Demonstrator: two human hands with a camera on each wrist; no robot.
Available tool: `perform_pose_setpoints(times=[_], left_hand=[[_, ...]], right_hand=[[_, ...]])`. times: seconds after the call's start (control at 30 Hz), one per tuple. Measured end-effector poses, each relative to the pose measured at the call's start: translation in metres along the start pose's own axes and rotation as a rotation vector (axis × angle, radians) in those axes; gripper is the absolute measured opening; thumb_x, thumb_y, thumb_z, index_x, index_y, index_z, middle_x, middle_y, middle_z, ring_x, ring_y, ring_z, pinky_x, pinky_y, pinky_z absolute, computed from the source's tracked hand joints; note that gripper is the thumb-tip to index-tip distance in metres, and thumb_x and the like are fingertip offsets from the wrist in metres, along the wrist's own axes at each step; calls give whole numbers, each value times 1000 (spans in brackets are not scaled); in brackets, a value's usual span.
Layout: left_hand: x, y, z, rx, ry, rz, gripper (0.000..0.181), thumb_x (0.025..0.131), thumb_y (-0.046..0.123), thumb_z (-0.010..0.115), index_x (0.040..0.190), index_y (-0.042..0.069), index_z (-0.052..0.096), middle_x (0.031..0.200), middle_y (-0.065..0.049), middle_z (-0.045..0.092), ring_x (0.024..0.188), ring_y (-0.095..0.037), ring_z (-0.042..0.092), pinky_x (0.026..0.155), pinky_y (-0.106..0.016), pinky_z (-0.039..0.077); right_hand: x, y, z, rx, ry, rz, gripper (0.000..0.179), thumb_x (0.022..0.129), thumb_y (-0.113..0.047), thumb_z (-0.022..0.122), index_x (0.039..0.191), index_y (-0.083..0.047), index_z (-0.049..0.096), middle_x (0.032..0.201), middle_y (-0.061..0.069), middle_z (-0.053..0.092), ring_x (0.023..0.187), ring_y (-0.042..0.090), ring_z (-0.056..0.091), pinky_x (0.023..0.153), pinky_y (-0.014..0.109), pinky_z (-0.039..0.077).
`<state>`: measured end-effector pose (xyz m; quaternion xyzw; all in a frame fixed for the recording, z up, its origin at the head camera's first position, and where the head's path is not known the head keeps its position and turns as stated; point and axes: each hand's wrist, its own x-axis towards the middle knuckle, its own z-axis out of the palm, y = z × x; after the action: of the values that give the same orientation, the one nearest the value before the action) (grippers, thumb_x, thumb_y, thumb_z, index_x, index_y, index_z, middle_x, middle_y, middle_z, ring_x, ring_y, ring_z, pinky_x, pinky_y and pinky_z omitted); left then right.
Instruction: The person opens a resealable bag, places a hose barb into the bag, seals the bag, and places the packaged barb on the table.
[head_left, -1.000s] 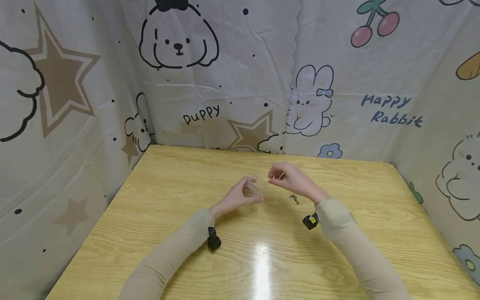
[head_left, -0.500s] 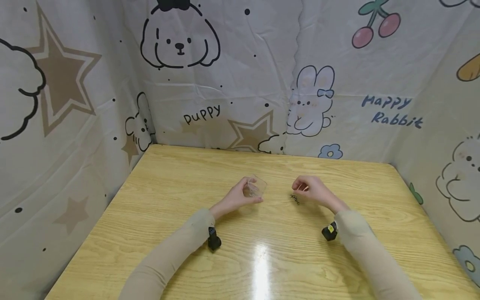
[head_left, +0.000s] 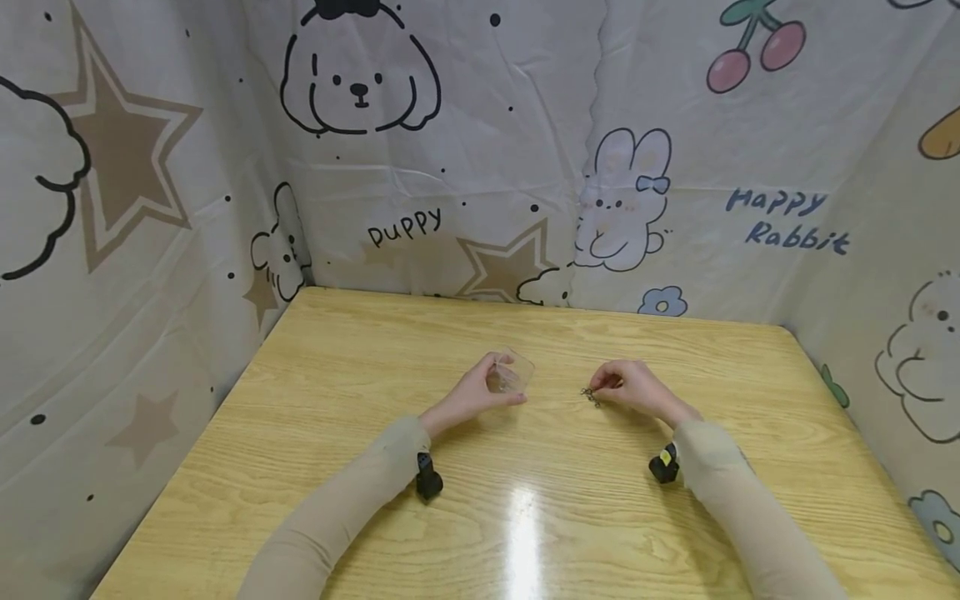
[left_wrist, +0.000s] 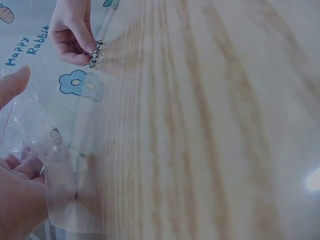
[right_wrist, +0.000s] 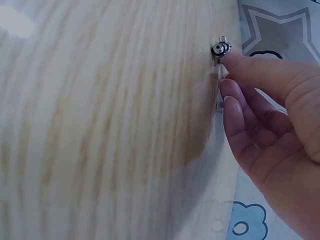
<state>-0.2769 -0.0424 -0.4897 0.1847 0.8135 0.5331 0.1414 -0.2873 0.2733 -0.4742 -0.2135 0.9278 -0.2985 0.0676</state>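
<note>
My left hand [head_left: 480, 387] holds a clear plastic bag [head_left: 517, 375] up off the table, thumb and fingers gripping either side. In the left wrist view a small ring-like metal piece [left_wrist: 56, 136] shows inside the bag. My right hand [head_left: 633, 387] is at a little pile of small shiny metal pieces [head_left: 588, 396] on the table, fingers bent. Up close in the right wrist view, the thumb tip is right at a round metal piece [right_wrist: 219, 48] with a dark centre; other fingertips curl just below. I cannot tell whether a piece is pinched.
Both hands are over a light wood-grain table [head_left: 375, 350]. A printed cloth [head_left: 495, 167] hangs along its back and sides. Each wrist carries a small black camera, the left one [head_left: 428, 479] and the right one [head_left: 663, 463].
My right hand has moved from beside the bag's mouth rightward, then down to the metal pieces, its fingertips now at them. The left hand and bag have stayed in place.
</note>
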Motion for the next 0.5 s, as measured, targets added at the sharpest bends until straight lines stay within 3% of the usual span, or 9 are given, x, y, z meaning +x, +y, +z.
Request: perform_pose_setpoints(times=[0.5], left_hand=[[0,0,-1,12,7,2,71,86,32,78,144,11,42,146,-13,49,143,-33,40,117,-56,32]], right_hand=[[1,-1,-1,1,6,2,4,92,-13,70,92,-10,73,89,2,73,82,9,62,74,20,51]])
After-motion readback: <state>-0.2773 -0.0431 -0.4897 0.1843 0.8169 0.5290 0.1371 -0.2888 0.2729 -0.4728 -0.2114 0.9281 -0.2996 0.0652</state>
